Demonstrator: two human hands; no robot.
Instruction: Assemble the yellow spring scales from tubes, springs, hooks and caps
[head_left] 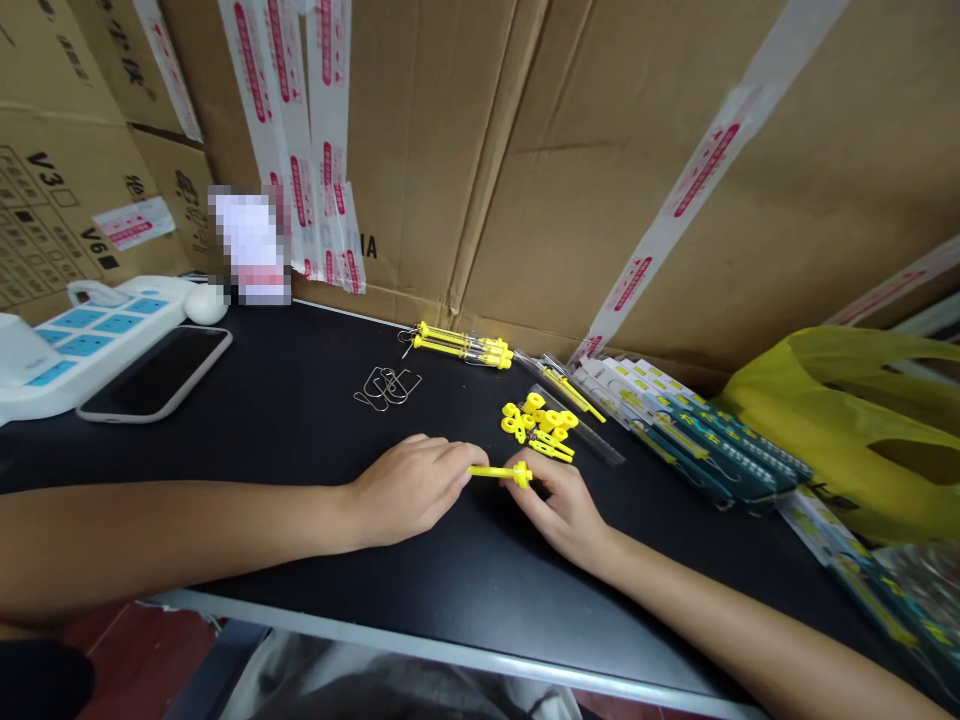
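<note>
Between my two hands runs a thin yellow plastic rod (491,471) with a wider yellow end piece (522,474). My left hand (416,490) is closed around the rod's left end, its fingers pointing right. My right hand (559,505) pinches the end piece between thumb and fingers. Just beyond the right hand lies a loose pile of small yellow plastic parts (553,420), rings and short pieces among them. Bent metal wire hooks (388,388) rest beyond my left hand. What the left palm covers is hidden.
Assembled yellow-and-clear tubes (461,345) lie near the cardboard wall (420,150). Thin rods and clear tubes (570,390) sit beside packaged cards (675,430). A yellow plastic bag (847,430) is at the right. A phone (161,372) and power strip (97,330) are at the left.
</note>
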